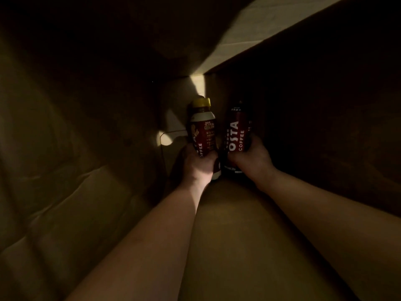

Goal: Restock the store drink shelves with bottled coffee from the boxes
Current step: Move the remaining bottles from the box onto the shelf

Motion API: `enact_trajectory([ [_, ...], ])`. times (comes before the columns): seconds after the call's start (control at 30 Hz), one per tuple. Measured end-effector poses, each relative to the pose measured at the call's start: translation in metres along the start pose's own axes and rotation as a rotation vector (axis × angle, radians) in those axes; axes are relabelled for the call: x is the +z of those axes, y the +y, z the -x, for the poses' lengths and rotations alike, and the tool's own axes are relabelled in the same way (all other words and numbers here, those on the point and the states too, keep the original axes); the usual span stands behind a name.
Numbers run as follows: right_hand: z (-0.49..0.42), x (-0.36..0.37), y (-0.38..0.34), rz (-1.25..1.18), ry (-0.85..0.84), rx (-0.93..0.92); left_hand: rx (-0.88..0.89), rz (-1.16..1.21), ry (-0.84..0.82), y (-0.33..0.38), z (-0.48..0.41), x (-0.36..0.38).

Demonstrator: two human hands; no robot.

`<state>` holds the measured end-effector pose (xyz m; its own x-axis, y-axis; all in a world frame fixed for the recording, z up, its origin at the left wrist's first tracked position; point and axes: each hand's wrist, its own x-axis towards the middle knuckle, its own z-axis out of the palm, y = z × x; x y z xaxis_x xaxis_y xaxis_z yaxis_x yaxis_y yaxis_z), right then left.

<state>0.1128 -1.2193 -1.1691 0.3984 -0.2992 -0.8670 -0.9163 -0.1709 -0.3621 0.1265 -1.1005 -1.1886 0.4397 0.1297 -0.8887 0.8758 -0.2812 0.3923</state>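
Seemingly inside cardboard (234, 235), left hand (198, 165) grips yellow-capped bottle (202, 127), right hand (252, 156) dark bottle (235, 129).

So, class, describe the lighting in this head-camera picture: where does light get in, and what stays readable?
Head view: dim inside the cardboard box; light strikes a wall strip at upper right and a small patch beside the yellow-capped bottle; white lettering on the dark-capped bottle reads clearly; the right side is almost black.

Left hand: my left hand (198, 165) grips a yellow-capped coffee bottle (202, 129).
Right hand: my right hand (252, 156) grips a dark coffee bottle (235, 131).
Setting: I see dim cardboard box walls (65, 148) around both.
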Motion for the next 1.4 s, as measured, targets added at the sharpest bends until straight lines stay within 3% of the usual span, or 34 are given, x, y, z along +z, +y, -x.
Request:
enact_trajectory([
  [0.1,-0.001,0.001,-0.002,0.026,0.008,-0.008,-0.008,-0.07,-0.019,-0.001,-0.003,-0.003],
  [0.37,-0.003,-0.011,-0.01,-0.031,-0.084,0.179,-0.071,-0.015,-0.081,0.002,0.001,-0.007],
  [0.53,0.026,-0.014,-0.021,-0.221,-0.148,0.285,-0.141,0.096,-0.119,0.02,0.027,-0.02],
  [0.67,0.066,-0.017,-0.036,-0.275,-0.149,0.303,-0.1,0.091,-0.07,0.045,0.064,-0.034],
  [1.03,0.193,-0.072,-0.119,-0.404,-0.075,0.24,-0.039,0.078,-0.311,0.142,0.202,-0.095],
  [1.4,0.311,-0.125,-0.188,-0.349,-0.062,-0.021,0.192,0.285,-0.315,0.207,0.324,-0.126],
])
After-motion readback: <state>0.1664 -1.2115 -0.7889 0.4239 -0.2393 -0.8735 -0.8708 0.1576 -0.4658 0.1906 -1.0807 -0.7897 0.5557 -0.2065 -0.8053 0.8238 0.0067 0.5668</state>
